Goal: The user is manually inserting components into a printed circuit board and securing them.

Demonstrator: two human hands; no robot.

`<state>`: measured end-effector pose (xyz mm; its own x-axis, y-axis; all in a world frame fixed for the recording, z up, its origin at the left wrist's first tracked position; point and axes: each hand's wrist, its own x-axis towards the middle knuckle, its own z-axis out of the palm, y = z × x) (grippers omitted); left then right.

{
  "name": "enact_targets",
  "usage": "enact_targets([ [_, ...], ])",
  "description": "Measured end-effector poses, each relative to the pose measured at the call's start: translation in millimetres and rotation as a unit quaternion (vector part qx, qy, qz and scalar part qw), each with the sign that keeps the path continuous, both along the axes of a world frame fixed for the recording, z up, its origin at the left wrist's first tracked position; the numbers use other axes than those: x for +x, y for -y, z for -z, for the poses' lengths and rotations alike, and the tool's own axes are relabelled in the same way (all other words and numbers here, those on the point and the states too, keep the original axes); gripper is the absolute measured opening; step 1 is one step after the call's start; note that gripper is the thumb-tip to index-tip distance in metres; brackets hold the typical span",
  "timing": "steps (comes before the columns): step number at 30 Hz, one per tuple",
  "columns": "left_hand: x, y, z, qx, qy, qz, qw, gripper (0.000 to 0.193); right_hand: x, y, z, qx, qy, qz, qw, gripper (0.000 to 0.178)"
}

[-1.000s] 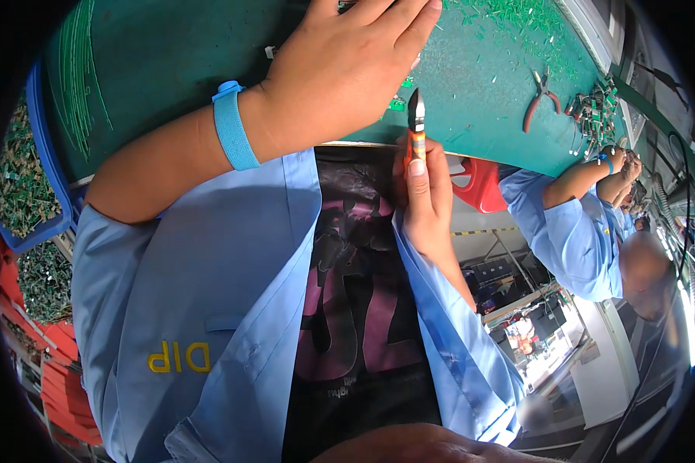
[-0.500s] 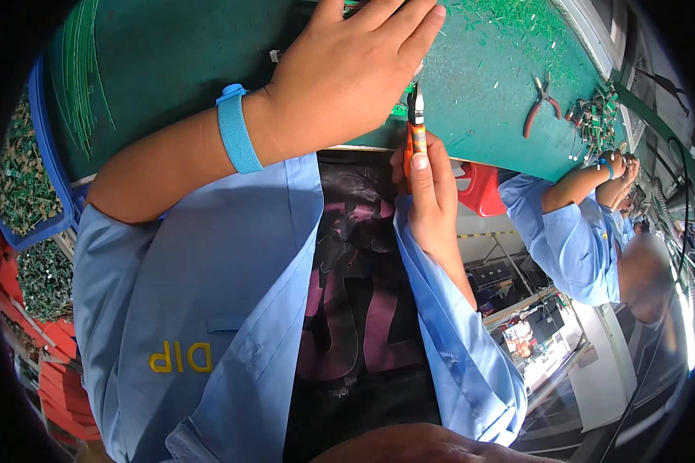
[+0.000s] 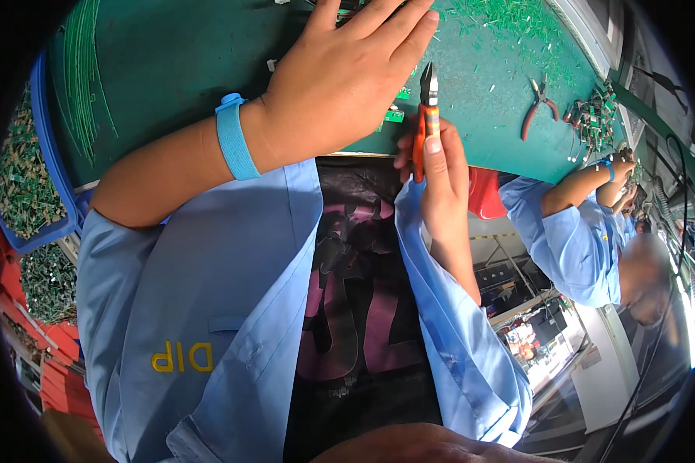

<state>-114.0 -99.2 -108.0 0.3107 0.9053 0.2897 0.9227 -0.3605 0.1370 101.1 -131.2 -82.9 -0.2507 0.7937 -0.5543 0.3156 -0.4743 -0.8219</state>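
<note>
My left hand (image 3: pixel 351 77) has its fingers stretched and spread at the top of the view, palm down over the work table. Small green circuit boards (image 3: pixel 394 116) show partly from beneath it; most of what lies under the palm is hidden. A blue band (image 3: pixel 238 137) circles that wrist. My right hand (image 3: pixel 440 166) is wrapped round the orange handles of a pair of diagonal cutters (image 3: pixel 430 96). Their metal jaws point away from me, just right of my left fingers and apart from the boards.
Thin green strips (image 3: pixel 81 69) lie far left on the green table (image 3: pixel 177 46). Green scraps (image 3: pixel 510 31) litter the back right, near red-handled pliers (image 3: pixel 537 108) and a pile of boards (image 3: pixel 592 123). A blue bin (image 3: pixel 62 197) of parts stands left. A co-worker (image 3: pixel 567 239) sits at right.
My right hand has drawn the cutters to the right, away from the boards and my left fingers. The left hand has shifted only slightly.
</note>
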Motion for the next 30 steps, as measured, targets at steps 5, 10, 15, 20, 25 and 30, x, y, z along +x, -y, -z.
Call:
enact_targets([
  [5,1,-1,-1,-0.023,0.007,-0.005,1.0,0.054,-10,-19,1,0.023,0.012,-0.038,0.999,0.046],
  [10,0,0,-3,-0.025,0.004,-0.007,1.0,0.053,-14,-23,-5,0.024,0.034,-0.07,0.997,0.047],
  [15,-2,0,-4,-0.025,0.006,-0.005,1.0,0.053,-16,-14,-1,0.033,0.018,-0.044,0.998,0.043],
  [20,0,-1,-8,-0.058,-0.015,-0.01,0.998,0.053,-14,-19,-3,0.073,0.107,-0.098,0.987,0.039],
  [25,5,-8,-8,-0.063,0.017,-0.007,0.998,0.052,-11,-20,-4,0.11,0.112,-0.082,0.984,0.036],
  [30,2,-32,81,0.321,0.062,-0.033,0.945,0.046,-11,-33,-2,0.075,0.079,-0.101,0.989,0.038],
])
